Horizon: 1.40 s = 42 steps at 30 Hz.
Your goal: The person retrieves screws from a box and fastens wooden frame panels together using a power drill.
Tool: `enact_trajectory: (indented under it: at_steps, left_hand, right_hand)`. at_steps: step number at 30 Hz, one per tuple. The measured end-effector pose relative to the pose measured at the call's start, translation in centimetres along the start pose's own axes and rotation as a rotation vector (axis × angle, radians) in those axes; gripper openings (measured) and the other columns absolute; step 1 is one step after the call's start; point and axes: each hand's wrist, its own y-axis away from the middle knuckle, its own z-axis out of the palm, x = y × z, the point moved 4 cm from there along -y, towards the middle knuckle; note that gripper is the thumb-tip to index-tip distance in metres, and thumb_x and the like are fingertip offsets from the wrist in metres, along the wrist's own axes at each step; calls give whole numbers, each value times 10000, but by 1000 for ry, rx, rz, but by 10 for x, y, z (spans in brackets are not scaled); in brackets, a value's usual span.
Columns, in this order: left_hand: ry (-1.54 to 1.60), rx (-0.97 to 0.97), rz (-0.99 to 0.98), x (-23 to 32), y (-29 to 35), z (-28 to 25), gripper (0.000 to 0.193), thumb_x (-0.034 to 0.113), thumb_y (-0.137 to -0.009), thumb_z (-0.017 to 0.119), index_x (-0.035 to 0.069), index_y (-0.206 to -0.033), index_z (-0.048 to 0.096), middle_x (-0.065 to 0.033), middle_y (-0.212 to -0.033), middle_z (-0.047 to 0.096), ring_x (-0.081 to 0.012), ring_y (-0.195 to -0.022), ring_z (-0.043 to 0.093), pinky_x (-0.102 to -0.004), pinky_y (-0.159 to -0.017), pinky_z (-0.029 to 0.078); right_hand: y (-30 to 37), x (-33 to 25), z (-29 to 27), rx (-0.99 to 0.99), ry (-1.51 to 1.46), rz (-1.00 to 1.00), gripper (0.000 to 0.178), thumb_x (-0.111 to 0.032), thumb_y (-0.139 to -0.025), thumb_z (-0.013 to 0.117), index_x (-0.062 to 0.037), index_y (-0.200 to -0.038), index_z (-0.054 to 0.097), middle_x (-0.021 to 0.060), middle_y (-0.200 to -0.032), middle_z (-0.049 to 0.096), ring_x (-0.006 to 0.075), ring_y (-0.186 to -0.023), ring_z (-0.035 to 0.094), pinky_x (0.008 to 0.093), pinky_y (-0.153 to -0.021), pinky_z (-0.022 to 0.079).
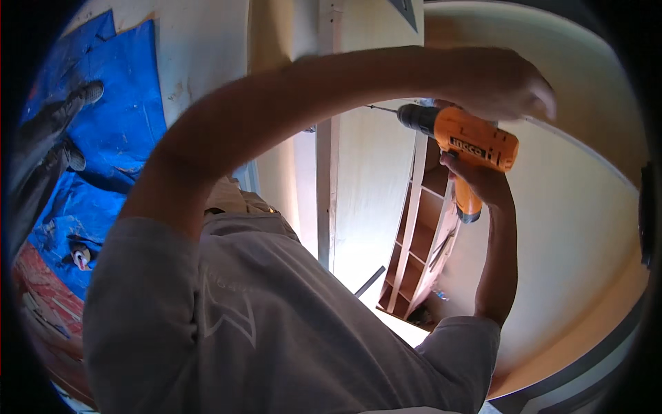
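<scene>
My right hand point(480, 181) is wrapped round the grip of an orange and black cordless drill point(476, 136). The drill points left, its thin bit point(383, 109) reaching toward a pale wooden panel point(365, 159); whether a screw sits on the tip is too small to tell. My left arm crosses above the drill, and my left hand point(507, 86) lies just over its body, wrist bent, with a finger stretched out past the drill's back. Part of that hand's underside is hidden, and I cannot tell whether it touches the drill.
Below the drill is a brown shelf unit point(422, 228) with several compartments. A curved pale board point(558, 207) stands at the right. On the left, another person's shod feet point(88, 92) are on a blue tarp point(127, 103). A dark triangular piece point(405, 12) shows at the top.
</scene>
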Motion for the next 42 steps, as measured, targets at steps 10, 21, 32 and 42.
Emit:
enact_trajectory:
  at_steps: [10, 21, 32, 42]
  left_hand:
    - [-486, -698, -10, 31, -47, 84, 249, 94, -819, 491, 86, -1058, 561, -97, -968, 618, -274, -955, 585, -412, -802, 494]
    - [-574, -774, -36, 33, -39, 89, 168, 86, -783, 569, 39, -942, 597, -103, -939, 625, -275, -896, 600, -396, -751, 518]
    - [-533, -742, -43, 39, -37, 79, 151, 73, -791, 541, 53, -935, 578, -108, -894, 621, -265, -865, 600, -388, -751, 507]
    - [-521, -754, -151, 43, -33, 65, 155, 97, -795, 533, 32, -927, 579, -114, -897, 624, -273, -868, 606, -405, -745, 518]
  right_hand:
    - [-3, 7, -4, 24, 79, -39, 218, -243, -755, 689, -62, -844, 607, 11, -669, 595, 92, -575, 572, 253, -574, 479]
    - [-2, 3, -4, -11, 318, -9, 339, -293, -758, 675, -27, -953, 595, 62, -776, 646, 145, -707, 637, 300, -735, 514]
    - [-1, 0, -6, 44, 325, -21, 267, -255, -739, 691, -40, -875, 611, 46, -714, 626, 118, -641, 609, 273, -652, 507]
    - [-10, 2, -7, 26, 281, -98, 268, -275, -732, 724, -51, -832, 617, 23, -678, 598, 94, -597, 564, 249, -590, 478]
